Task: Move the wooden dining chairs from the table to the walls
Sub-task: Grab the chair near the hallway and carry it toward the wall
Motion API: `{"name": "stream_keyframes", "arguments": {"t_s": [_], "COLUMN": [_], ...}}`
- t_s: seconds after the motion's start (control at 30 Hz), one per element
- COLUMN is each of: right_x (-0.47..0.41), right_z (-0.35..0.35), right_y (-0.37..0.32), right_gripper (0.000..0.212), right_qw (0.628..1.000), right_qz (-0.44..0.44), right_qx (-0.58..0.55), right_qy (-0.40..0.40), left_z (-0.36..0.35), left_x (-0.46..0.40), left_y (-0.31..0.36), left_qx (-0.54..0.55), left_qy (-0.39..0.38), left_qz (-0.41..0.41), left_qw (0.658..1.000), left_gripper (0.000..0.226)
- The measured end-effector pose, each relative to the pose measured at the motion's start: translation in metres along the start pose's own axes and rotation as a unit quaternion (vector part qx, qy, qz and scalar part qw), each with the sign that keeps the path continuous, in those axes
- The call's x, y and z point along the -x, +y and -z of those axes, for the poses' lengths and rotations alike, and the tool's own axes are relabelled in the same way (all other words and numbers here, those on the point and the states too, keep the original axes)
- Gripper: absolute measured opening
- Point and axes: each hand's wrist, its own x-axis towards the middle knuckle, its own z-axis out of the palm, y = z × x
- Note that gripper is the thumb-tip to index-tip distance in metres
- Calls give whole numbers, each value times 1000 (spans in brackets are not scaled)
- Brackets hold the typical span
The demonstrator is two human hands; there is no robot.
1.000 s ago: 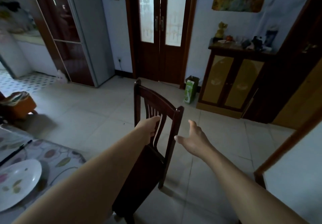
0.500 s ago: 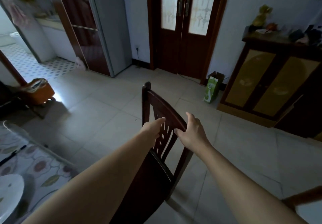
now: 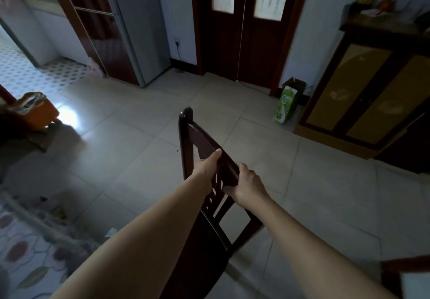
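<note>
A dark wooden dining chair [image 3: 189, 133] stands on the tiled floor in front of me, its back turned toward me and tilted. My left hand [image 3: 207, 167] is closed on the top rail of the chair's back. My right hand [image 3: 247, 185] grips the right end of the same rail. The seat [image 3: 200, 259] shows between my forearms; the legs are hidden. The table [image 3: 25, 249] with its flowered cloth lies at the lower left.
Dark double doors [image 3: 244, 26] stand in the far wall. A wooden cabinet [image 3: 363, 93] lines the right wall, with a green carton [image 3: 286, 105] beside it. An orange seat [image 3: 35, 112] sits at the left. Part of another wooden piece [image 3: 404, 275] shows at the lower right.
My right hand has closed on the chair's top rail after reaching toward it open. The view has moved forward and the table has slid toward the lower left.
</note>
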Motion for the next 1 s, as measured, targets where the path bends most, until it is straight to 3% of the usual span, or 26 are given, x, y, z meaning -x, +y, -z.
{"name": "stream_keyframes", "arguments": {"t_s": [0.13,0.23,0.37,0.63,0.77,1.0], "right_x": [-18,-28,-35,-23,-12,15], "right_z": [-4,-2,0,-1,-1,28], "right_y": [1,2,-2,-1,-9,-27], "right_gripper": [41,34,22,35,31,33], "right_qw": [1000,996,993,989,988,992], "right_qz": [-25,-86,-115,-137,-135,-122], "right_qx": [3,7,22,-25,-39,-32], "right_qy": [15,-14,-34,-54,-56,-10], "left_z": [-1,0,-1,1,10,7], "left_x": [-30,-47,-60,-60,-51,-20], "left_y": [10,15,17,12,14,37], "left_qx": [5,10,8,-1,29,54], "left_qy": [5,-4,0,18,1,-35], "left_qz": [23,34,46,42,34,-10], "left_qw": [1000,999,999,999,999,998], "left_gripper": [65,74,61,54,72,67]}}
